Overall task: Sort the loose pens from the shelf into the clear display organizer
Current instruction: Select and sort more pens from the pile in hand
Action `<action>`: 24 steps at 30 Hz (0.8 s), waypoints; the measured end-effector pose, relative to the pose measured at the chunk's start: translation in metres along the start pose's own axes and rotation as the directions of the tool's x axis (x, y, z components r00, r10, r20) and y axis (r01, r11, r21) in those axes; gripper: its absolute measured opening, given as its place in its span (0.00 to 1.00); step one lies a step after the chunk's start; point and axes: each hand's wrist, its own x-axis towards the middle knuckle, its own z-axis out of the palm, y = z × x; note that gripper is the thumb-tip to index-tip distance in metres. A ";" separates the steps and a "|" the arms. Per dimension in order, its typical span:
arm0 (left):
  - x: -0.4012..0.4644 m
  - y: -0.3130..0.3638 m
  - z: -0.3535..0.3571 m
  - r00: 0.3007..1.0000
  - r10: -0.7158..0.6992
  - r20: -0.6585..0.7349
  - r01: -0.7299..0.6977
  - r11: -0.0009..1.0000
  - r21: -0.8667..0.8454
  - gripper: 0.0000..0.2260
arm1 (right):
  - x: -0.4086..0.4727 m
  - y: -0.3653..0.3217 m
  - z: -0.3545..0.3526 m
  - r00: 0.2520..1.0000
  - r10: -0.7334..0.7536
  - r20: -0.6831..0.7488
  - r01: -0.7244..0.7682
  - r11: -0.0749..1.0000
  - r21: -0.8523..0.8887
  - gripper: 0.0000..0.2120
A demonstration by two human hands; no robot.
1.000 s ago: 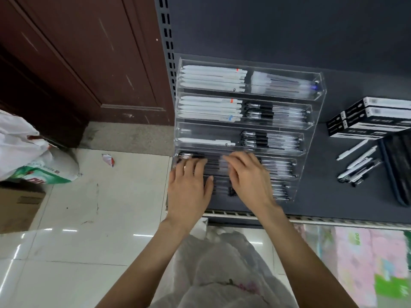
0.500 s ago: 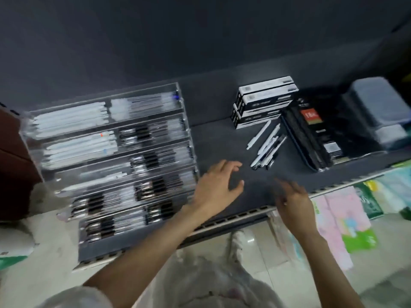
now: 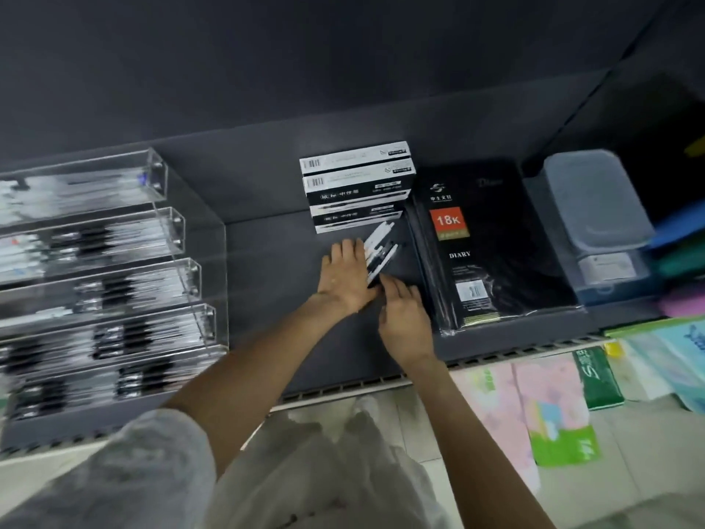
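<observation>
Fingers [image 3: 345,249] of both hands, off the clear organizer [image 3: 114,284] a second ago, now lie flat round the loose pens [image 3: 381,250] — gathering, no firm grip yet — so another batch is next.

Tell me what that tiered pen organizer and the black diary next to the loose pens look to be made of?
The organizer looks like clear, glossy acrylic or similar hard plastic: the pens inside and the dark shelf show through its walls, and its edges catch light. The diary has a black cover sealed in thin plastic film, judging by the shiny wrinkles near its bottom edge; the cover material itself is hard to tell.
</observation>
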 end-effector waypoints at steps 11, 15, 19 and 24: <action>0.016 0.016 -0.019 0.979 -0.106 0.172 0.127 0.986 -0.113 0.10 | 0.003 0.003 -0.011 1.000 -0.021 -0.004 0.021 0.995 0.093 0.23; -0.011 0.001 -0.040 0.908 0.005 0.420 0.384 0.395 -0.835 0.06 | -0.001 0.000 -0.028 0.997 0.051 -0.062 -0.027 0.940 0.339 0.20; -0.061 -0.014 -0.049 0.915 0.116 0.387 0.404 -0.291 -0.867 0.09 | -0.006 -0.014 -0.051 0.981 0.191 -0.023 -0.125 0.723 0.679 0.15; -0.115 -0.023 -0.054 0.938 0.098 0.334 0.346 -0.354 -0.869 0.17 | -0.001 -0.037 -0.067 0.973 0.162 0.165 -0.226 0.520 0.824 0.11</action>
